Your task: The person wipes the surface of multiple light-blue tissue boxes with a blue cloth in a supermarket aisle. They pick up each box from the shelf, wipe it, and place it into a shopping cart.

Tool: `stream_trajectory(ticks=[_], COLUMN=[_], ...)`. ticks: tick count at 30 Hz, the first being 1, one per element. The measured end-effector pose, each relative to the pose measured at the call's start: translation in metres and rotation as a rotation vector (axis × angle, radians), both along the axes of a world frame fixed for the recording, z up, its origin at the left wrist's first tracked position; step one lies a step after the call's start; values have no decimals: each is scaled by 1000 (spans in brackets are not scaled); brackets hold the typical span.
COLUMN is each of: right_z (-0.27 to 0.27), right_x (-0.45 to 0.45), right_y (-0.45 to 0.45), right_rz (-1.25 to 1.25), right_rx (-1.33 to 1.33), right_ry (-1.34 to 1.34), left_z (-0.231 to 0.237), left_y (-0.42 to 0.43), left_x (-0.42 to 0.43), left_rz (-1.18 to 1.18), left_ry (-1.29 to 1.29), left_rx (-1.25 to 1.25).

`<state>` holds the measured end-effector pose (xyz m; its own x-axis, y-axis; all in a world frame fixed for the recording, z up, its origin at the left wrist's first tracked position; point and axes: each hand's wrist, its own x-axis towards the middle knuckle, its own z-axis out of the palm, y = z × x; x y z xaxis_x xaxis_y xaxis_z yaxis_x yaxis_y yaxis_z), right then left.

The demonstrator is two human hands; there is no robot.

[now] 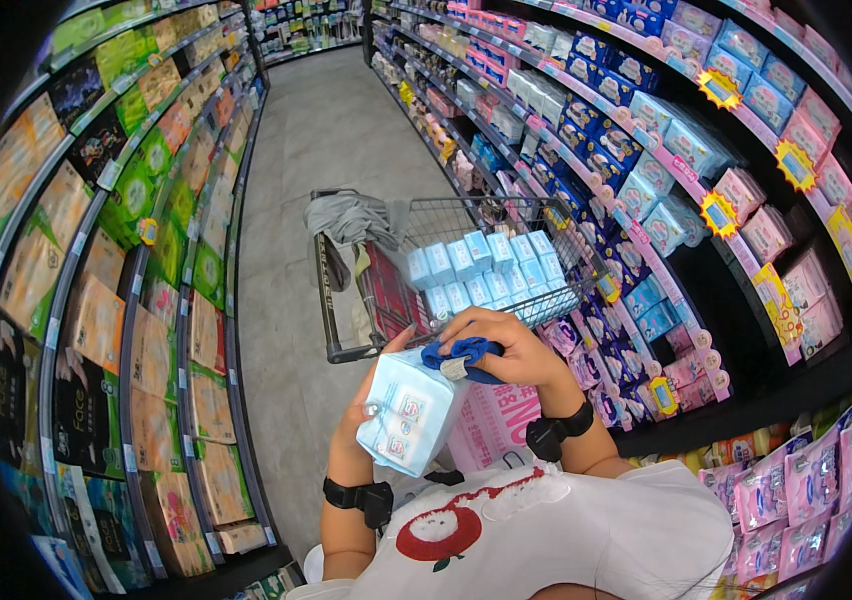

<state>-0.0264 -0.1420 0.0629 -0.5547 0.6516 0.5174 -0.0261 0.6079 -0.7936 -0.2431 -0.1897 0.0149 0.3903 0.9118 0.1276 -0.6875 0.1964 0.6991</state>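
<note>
A light blue soft-plastic pack (407,416) is tilted in front of my chest, with printed pictures and writing on its face. My left hand (366,397) grips it along its left side, the thumb on the front. Against the pack's upper right edge, my right hand (497,341) pinches a crumpled dark blue cloth (463,352) bearing a small pale tag. Just beyond my hands stands a wire shopping cart (332,300). Several rows of similar light blue packs (478,259) are lined up inside it.
Grey cloth (358,217) drapes over the cart's far left corner. Shelves of tissue packs (148,187) run along the left; shelves of blue and pink packs (591,127) line the right. Pink pouches (808,480) hang at lower right. The grey aisle floor (321,127) stretches ahead.
</note>
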Motion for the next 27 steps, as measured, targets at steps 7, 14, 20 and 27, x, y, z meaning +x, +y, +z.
stream_trajectory(ticks=[7,14,20,27], right_z=[-2,-4,-9,-21], right_x=[15,2,-21,-24], right_y=[-3,4,-4,7], right_rz=[7,-28,108,47], right_rx=[27,-82,-66,10], right_ry=[-116,112,96,-79], left_z=[13,12,11,3], left_y=[-2,-16,-20,-24], left_x=[-1,0,-11,-11], left_rz=[-146,-226,-200,-144], left_ry=[-26,-45,-58,-221], left_rx=[-25,-98,-159,-146])
